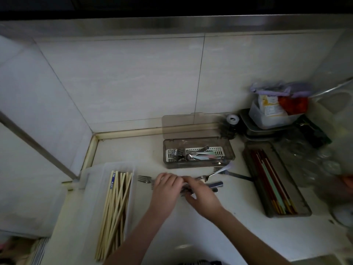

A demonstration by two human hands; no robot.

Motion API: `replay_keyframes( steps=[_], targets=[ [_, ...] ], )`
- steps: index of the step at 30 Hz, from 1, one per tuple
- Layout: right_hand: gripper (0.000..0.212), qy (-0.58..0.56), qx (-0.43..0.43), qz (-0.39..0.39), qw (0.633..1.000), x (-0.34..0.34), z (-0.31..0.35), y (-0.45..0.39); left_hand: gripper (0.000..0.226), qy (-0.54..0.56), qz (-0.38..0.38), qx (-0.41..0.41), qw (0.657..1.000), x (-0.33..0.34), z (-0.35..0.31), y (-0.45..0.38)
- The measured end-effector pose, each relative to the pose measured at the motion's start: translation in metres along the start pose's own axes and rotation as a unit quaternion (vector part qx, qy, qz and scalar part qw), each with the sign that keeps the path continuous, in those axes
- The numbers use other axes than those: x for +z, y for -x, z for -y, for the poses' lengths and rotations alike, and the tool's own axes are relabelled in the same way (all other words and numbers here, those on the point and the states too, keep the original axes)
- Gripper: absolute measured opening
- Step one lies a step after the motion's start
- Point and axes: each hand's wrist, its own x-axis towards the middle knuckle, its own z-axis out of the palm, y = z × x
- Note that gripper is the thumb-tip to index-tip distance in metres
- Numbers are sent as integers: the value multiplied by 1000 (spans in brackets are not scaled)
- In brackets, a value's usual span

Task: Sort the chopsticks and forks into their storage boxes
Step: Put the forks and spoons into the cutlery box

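Note:
Several loose metal forks (214, 185) lie bunched on the white counter. My left hand (165, 190) and my right hand (202, 196) both close around this bunch at its middle. One fork's tines (143, 178) stick out to the left. A grey clear box (198, 165) with its lid up holds forks and spoons just behind. A white clear tray (131, 169) at left holds several pale bamboo chopsticks (114, 211). A dark box (303, 207) at right holds red, green and yellow chopsticks (271, 186).
Another fork (235, 175) lies between the bunch and the dark box. A tub with packets (271, 111), a small roll (232, 119) and glass jars (313, 159) crowd the back right corner. Tiled walls close the back and left.

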Motion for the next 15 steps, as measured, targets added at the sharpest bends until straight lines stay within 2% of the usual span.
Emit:
replay_keyframes(
  steps=[2, 4, 7, 9, 12, 15],
  targets=[
    [34, -65, 31, -42, 997, 5, 3, 10, 13, 1, -1, 10, 1000, -2, -5, -1],
    [35, -71, 37, -78, 994, 3, 4, 15, 21, 15, -2, 4, 1000, -2, -10, 0],
    [41, -28, 14, -82, 996, -1, 6, 20, 14, 65, 9, -13, 998, -7, -14, -1],
    [36, -6, 0, -95, 996, -3, 4, 21, 15, 96, 27, -21, 995, -9, -15, -2],
    [30, -44, -11, -125, 991, -7, 1, 21, 19, 139, 59, -38, 988, -9, -14, -1],
    [26, -81, 5, -106, 991, -12, 0, 21, 23, 131, 83, -43, 987, -5, -5, 1]
  ],
)
